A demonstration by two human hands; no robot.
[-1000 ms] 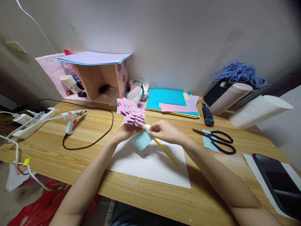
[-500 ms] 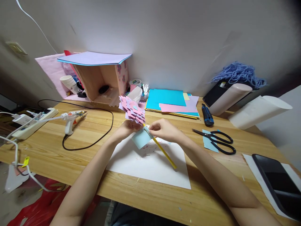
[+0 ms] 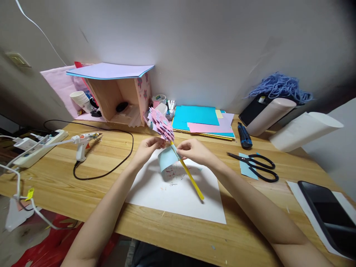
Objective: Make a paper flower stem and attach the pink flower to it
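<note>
A paper flower with pink and lilac petals on a yellow stem is held slantwise above a white sheet. A light blue paper piece is wrapped partly round the upper stem, its free part curling to the left. My left hand is closed in a pinch at the paper's upper edge, just under the petals; its fingertips are partly hidden. My right hand pinches the stem where the blue paper meets it.
The marked white sheet lies beneath. Black scissors, a blue cutter and a phone are to the right. A glue gun with its cord lies left. Behind are coloured paper sheets and an open box.
The flower head has tilted and turned slightly, and the stem's lower end has shifted a little left. The blue paper, flatter before, now curls. My left fingers have shifted at the paper's edge.
</note>
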